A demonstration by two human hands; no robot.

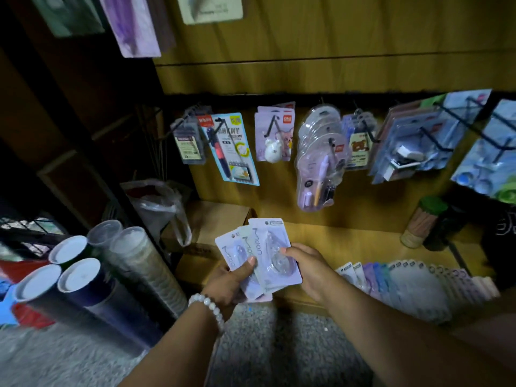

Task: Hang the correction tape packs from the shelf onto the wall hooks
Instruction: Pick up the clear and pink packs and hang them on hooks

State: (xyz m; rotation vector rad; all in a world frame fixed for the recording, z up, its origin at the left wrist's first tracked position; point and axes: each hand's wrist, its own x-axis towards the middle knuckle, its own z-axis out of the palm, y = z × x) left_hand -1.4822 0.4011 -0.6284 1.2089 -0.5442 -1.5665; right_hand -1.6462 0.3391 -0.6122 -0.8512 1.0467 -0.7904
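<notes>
Head view: a fanned bundle of correction tape packs is held just in front of the wooden shelf, over its front edge. The left hand, with a pale bead bracelet on its wrist, is curled round the lower part of the fan, thumb pressed on the card faces. The right hand pinches the right edge of the frontmost pack, thumb on the clear blister, fingers hidden behind the card. Long axes of the packs run roughly upright, hang-hole ends pointed up toward the wall hooks; the fan leans slightly left.

A row of more packs lies overlapped on the shelf, right of the held bundle. Above the shelf, hooks are seen loaded with carded stationery; a strip of bare wall is left between the hanging goods and the shelf top. Left of the shelf, a cardboard box, a plastic bag and capped tubes crowd the edge. Grey floor lies open below the shelf front.
</notes>
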